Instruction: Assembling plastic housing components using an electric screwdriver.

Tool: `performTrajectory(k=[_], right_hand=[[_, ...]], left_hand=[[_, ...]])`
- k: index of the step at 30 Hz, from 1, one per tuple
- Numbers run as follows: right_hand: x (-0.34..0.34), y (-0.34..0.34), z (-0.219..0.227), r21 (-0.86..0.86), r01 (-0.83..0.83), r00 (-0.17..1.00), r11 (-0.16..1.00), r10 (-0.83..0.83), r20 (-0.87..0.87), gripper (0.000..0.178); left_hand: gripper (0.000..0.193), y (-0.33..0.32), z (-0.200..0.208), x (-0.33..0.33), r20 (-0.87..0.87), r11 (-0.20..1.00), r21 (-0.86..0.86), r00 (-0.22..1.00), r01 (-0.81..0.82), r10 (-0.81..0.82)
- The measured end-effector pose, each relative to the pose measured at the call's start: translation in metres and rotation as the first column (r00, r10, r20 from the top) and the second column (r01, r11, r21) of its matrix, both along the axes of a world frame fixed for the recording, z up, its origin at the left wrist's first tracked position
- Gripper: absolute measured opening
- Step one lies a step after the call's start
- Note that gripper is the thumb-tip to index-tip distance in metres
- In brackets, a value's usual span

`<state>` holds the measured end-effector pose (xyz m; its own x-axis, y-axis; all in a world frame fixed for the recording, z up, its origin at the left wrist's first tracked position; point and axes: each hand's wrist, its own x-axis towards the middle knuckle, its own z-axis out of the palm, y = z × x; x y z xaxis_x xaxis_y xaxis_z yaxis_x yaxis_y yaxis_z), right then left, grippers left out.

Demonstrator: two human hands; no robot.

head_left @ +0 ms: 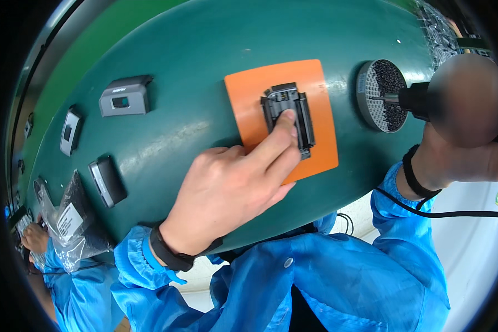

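Observation:
A black plastic housing [306,124] lies on an orange mat [321,99] near the middle of the table. My left hand [232,177] reaches over it from below, index fingertip pressed into the housing and the other fingers curled at its near side. On the right, my right hand [470,160] is wrapped round a black electric screwdriver [418,101], whose upper body is blurred. The screwdriver's metal bit extends over a round dish [369,105] of small dark screws. Whether a screw sits on the bit, I cannot tell.
Three grey-and-black plastic casings [138,99] stand on the green table [188,72] at the left. A clear bag [74,227] of dark parts lies near the left edge, beside another person's hand [35,238]. A black cord [454,213] runs below my right wrist.

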<state>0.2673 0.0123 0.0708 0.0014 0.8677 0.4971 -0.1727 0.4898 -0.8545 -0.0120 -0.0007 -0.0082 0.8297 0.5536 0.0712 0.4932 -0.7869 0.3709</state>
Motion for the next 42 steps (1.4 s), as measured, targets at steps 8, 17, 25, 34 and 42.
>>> performTrajectory(k=[8, 17, 25, 34, 42], right_hand=[[-0.053, 0.017, -0.023, 0.029, -0.158, 0.986, 0.987, 0.156, 0.053, 0.028], [-0.068, 0.030, -0.027, 0.046, -0.267, 0.945, 0.963, 0.253, 0.207, 0.031], [-0.075, 0.030, -0.039, 0.053, -0.214, 0.963, 0.975, 0.202, 0.176, 0.029], [-0.079, 0.033, -0.044, 0.034, -0.257, 0.957, 0.966, 0.249, 0.150, 0.021], [-0.083, 0.033, -0.049, 0.013, -0.236, 0.963, 0.972, 0.232, 0.133, 0.017]], left_hand=[[0.056, -0.002, -0.002, 0.001, -0.040, 0.999, 0.033, 0.999, -0.015, 0.016], [0.054, -0.002, -0.006, -0.001, 0.010, 1.000, 0.015, 1.000, -0.027, 0.027], [0.052, -0.003, -0.009, -0.001, 0.017, 0.999, 0.030, 0.999, -0.035, 0.034], [0.051, -0.002, -0.010, -0.002, 0.046, 0.999, -0.020, 0.998, -0.036, 0.037], [0.052, -0.002, -0.008, -0.003, 0.023, 0.999, 0.027, 0.999, -0.039, 0.038]])
